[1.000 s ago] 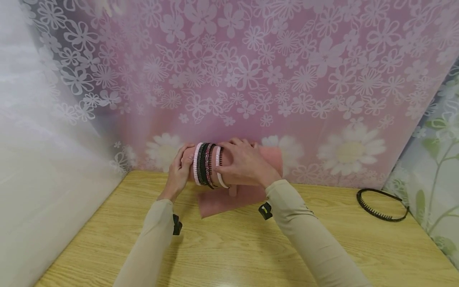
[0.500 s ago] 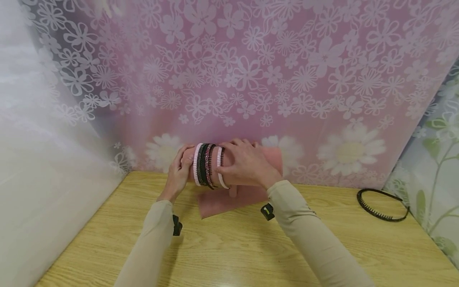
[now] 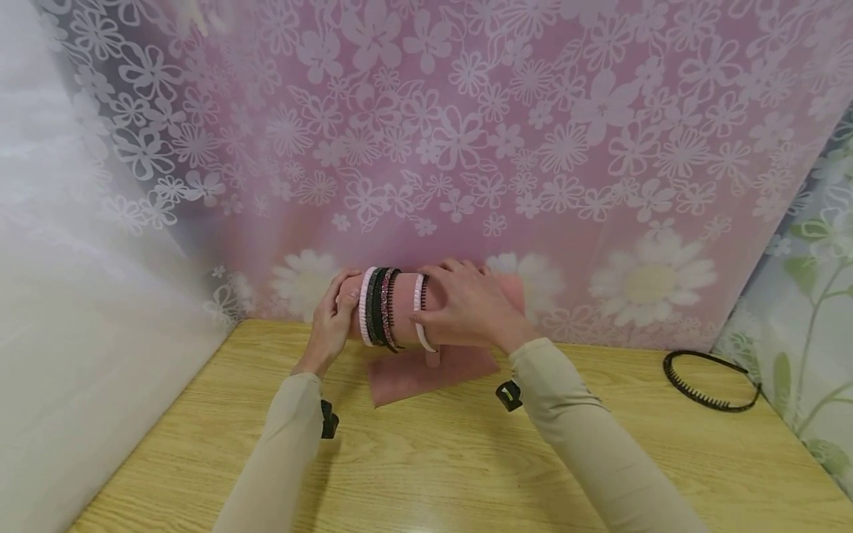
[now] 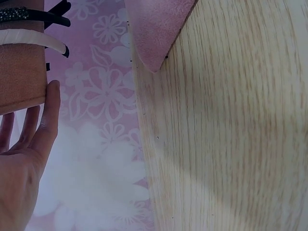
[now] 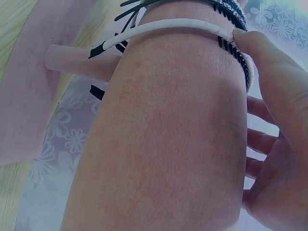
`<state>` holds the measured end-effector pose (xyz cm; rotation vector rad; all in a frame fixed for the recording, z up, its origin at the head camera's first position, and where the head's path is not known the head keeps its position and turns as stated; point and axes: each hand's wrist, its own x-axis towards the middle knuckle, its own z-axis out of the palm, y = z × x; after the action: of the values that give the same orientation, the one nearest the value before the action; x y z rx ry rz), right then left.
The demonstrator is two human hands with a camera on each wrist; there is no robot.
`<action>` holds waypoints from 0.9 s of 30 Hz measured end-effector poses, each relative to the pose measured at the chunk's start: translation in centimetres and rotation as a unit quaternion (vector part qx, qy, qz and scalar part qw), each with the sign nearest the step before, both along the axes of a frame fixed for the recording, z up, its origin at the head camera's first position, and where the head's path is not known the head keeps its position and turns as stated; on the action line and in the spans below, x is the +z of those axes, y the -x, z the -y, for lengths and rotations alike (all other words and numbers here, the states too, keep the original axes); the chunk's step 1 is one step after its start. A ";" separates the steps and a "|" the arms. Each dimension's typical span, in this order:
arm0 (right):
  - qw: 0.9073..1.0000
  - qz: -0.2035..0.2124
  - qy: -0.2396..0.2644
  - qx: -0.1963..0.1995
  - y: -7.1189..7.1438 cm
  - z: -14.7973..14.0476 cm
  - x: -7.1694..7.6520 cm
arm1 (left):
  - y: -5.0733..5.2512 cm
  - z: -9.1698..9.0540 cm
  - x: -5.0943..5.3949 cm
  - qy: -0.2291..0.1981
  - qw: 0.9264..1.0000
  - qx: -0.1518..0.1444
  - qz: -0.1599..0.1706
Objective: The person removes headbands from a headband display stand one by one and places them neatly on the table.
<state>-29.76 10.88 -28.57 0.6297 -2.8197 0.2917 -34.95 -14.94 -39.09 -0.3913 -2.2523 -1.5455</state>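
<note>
A pink headband display stand [image 3: 403, 311] has a horizontal padded roll above a flat base [image 3: 413, 379]. My left hand [image 3: 329, 322] holds the roll's left end, thumb in front. Beside it sit several headbands packed together: a pale pink ribbed one [image 3: 365, 307], dark ones [image 3: 377, 307] and a glittery one [image 3: 387, 300]. Apart from these, to their right, is a white-pink toothed headband [image 5: 178, 23]. My right hand [image 3: 469, 305] holds this headband, the thumb [image 5: 252, 45] pressed on its edge and the other fingers behind the roll, partly hidden.
A black toothed headband [image 3: 709, 381] lies on the wood-grain table [image 3: 426, 459] at the far right. A pink flowered sheet [image 3: 500, 148] stands close behind the stand. White sheeting [image 3: 120, 311] bounds the left side, and leaf-patterned sheeting [image 3: 813, 333] the right.
The white-pink headband has slid right along the roll with my right hand, widening the gap from the packed headbands. My left hand and the stand have stayed put.
</note>
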 end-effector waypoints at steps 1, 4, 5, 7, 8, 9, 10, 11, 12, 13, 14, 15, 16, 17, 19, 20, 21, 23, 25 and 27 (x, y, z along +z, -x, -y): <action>1.000 0.000 0.000 0.000 0.0 -0.1 0.0 | 0.0 0.0 0.0 -0.001 1.000 0.000 -0.001; 1.000 0.000 0.002 0.001 -0.2 -0.4 0.0 | 0.1 0.0 0.0 -0.001 1.000 -0.001 -0.008; 1.000 0.000 0.003 0.002 -0.2 -0.5 0.0 | 0.1 0.0 -0.1 0.000 1.000 0.000 -0.009; 1.000 0.000 0.003 0.003 -0.3 -0.7 0.0 | 0.1 0.0 -0.1 0.000 1.000 0.000 -0.011; 1.000 -0.001 0.004 0.004 -0.3 -0.8 0.0 | 0.1 0.0 -0.1 0.001 1.000 0.001 -0.011; 1.000 -0.001 0.004 0.005 -0.3 -0.9 0.0 | 0.1 0.0 -0.1 0.002 1.000 0.001 -0.009; 1.000 -0.002 0.003 0.006 -0.4 -1.0 0.0 | 0.1 0.0 -0.1 0.002 1.000 0.000 -0.007; 1.000 -0.002 0.003 0.006 -0.4 -1.1 0.0 | 0.1 0.0 -0.1 0.001 1.000 0.000 -0.005; 1.000 -0.003 0.002 0.007 -0.4 -1.2 0.1 | 0.1 0.0 -0.1 0.000 1.000 -0.001 -0.003; 1.000 -0.004 0.001 0.007 -0.4 -1.3 0.1 | 0.1 0.0 -0.1 -0.002 1.000 -0.003 -0.002; 1.000 -0.005 0.000 0.007 -0.4 -1.4 0.1 | 0.1 0.0 -0.1 -0.003 1.000 -0.005 -0.001; 1.000 -0.006 -0.002 0.006 -0.4 -1.4 0.1 | 0.1 0.0 -0.1 -0.003 1.000 -0.007 0.000; 1.000 -0.008 -0.004 0.007 -0.4 -1.5 0.1 | 0.1 0.0 -0.1 -0.006 1.000 -0.008 0.000; 1.000 -0.010 -0.006 0.007 -0.4 -1.6 0.1 | 0.1 0.0 -0.1 -0.007 1.000 -0.009 0.000; 1.000 -0.014 -0.010 0.005 -0.5 -1.7 0.1 | 0.0 -0.1 0.2 -0.009 1.000 -0.010 0.000; 1.000 -0.016 -0.013 0.003 -0.5 -1.8 0.1 | -0.2 -0.2 0.4 -0.009 1.000 -0.010 0.000; 1.000 -0.018 -0.016 0.001 -0.5 -1.9 0.1 | -0.6 -0.3 0.8 -0.009 1.000 -0.011 0.001; 1.000 -0.018 -0.020 -0.005 -0.6 -2.1 0.1 | -1.5 -0.5 1.7 -0.007 1.000 -0.012 0.004; 1.000 -0.015 -0.022 -0.011 -0.6 -2.2 0.1 | -2.4 -0.7 2.5 -0.005 1.000 -0.014 0.004; 1.000 -0.011 -0.022 -0.014 -0.7 -2.4 0.1 | -3.1 -0.9 3.0 -0.004 1.000 -0.017 0.005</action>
<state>-29.08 13.32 -28.44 0.5973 -2.8181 0.2172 -31.81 -14.04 -36.05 -0.4228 -2.2581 -1.5767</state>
